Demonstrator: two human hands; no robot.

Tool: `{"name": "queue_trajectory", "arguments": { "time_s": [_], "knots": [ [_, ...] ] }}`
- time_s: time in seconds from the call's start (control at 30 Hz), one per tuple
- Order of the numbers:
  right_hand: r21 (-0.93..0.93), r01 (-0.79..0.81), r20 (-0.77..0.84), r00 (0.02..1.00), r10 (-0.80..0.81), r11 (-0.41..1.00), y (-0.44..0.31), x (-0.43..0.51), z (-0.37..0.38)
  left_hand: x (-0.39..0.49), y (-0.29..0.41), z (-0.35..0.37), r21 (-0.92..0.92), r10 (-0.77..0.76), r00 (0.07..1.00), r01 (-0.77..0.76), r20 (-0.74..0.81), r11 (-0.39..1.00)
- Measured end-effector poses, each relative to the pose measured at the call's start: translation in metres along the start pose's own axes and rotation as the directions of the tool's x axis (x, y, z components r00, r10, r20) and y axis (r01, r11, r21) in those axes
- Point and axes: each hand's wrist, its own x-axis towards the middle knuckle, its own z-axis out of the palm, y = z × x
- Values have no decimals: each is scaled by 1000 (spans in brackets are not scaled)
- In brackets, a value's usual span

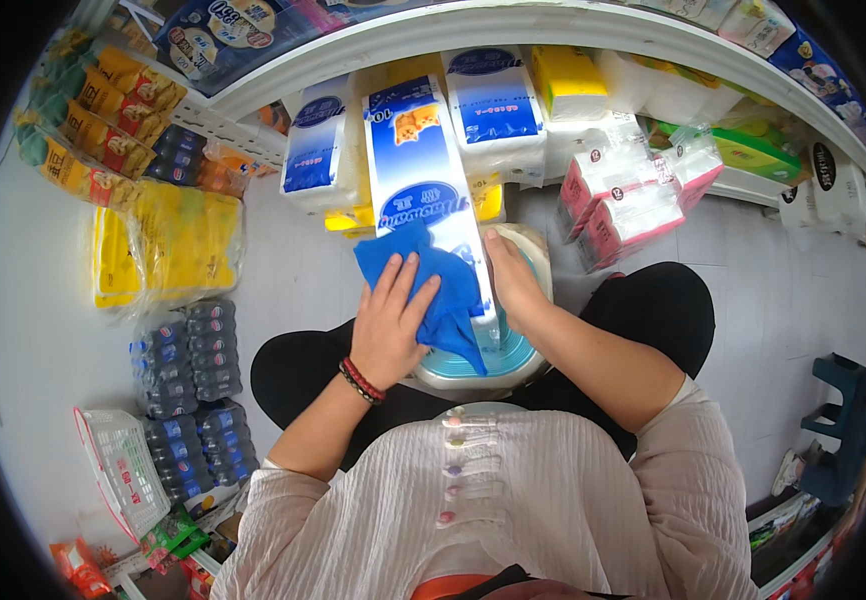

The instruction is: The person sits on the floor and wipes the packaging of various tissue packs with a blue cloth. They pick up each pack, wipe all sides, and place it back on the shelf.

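Note:
A long blue-and-white plastic-wrapped pack of tissue paper (422,165) lies before me, its near end over a round light-blue item in clear wrap (512,360) between my knees. My left hand (395,322) rests with fingers spread on a blue cloth (440,292), pressing it on the pack's near part. Against the pack's right side is my right hand (512,281), steadying it; its fingertips are partly hidden. Similar blue-and-white packs (493,97) stand on the low shelf just beyond.
Pink-and-white tissue packs (628,217) stand on the floor at right. A yellow package (170,247), wrapped bottle packs (212,349) and a white plastic basket (122,465) are at left. The white shelf edge (478,46) crosses above the packs. A dark-teal stool (830,405) stands far right.

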Motion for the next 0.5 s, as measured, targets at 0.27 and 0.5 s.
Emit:
{"name": "queue_trajectory", "arguments": {
  "time_s": [0.27,0.5],
  "knots": [
    [-141,-13,2,1000,14,990,-2,2,-16,88,-93,16,246,-31,991,63,-133,967],
    [-93,-87,68,993,93,992,-7,5,-19,169,-152,39,472,-143,959,246,-245,847]
  ]
}}
